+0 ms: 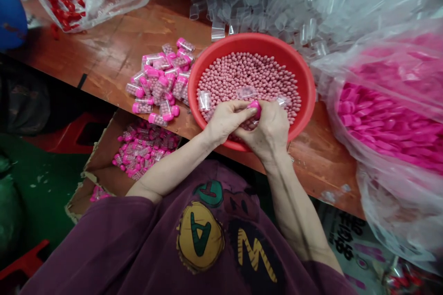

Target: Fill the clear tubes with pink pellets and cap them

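From my remote seat, both hands met over the near rim of the round red plastic basin at frame centre, which was heaped with small pink beads. The left hand and right hand pressed together on one small clear plastic tube with a pink cap; the fingers of each were closed around it, the cap showing between them. I judged the tube was held low over the beads so that anything spilled would fall back in. Empty clear tubes lay on the beads just beside the hands, within easy reach.

On the brown wooden counter, left of the basin, sat a pile of filled, capped tubes, and lower left an open cardboard box held more of the same. At the right edge a clear plastic bag of pink caps bulged; at the top lay a bag of empty clear tubes; upper left, a bag of red caps.
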`<action>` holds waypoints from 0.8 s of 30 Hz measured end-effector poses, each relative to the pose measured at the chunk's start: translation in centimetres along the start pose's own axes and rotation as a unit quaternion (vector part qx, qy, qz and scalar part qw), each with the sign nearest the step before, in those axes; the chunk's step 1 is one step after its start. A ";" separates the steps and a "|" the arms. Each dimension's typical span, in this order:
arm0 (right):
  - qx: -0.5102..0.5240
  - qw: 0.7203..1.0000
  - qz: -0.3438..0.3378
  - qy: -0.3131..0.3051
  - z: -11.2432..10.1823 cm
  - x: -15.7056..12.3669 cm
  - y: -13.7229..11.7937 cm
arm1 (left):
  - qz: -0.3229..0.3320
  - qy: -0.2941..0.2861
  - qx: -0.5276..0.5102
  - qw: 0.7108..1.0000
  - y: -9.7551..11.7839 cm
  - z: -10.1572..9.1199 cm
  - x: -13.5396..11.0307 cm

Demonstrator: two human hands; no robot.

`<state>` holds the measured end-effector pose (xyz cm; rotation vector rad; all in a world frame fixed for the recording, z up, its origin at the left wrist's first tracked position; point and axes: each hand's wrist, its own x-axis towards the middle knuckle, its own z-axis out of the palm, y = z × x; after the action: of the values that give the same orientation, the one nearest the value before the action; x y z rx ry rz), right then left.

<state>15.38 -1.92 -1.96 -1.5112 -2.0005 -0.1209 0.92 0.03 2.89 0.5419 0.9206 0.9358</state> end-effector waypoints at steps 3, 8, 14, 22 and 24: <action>-0.024 1.000 -0.005 -0.008 0.1 -0.1 -0.1 | 0.009 0.021 0.020 1.000 -0.1 0.3 0.0; 0.036 0.999 -0.011 -0.007 0.1 -0.1 -0.1 | 0.020 0.028 -0.019 0.999 0.0 0.3 0.1; 0.058 0.998 0.024 -0.033 -0.9 -0.1 -0.2 | -0.020 -0.022 -0.048 0.998 0.1 -0.3 0.1; 0.104 0.993 0.050 0.017 -1.7 -1.4 -0.1 | -0.045 -0.066 0.000 0.997 0.6 0.0 -0.7; 0.099 0.993 0.061 0.010 -1.9 -1.5 -0.2 | -0.054 -0.068 0.025 0.996 0.5 0.2 -0.9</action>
<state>16.18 -4.04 -1.16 -1.4935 -1.8399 0.1085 0.59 -0.48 3.74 0.5854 0.8433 0.7708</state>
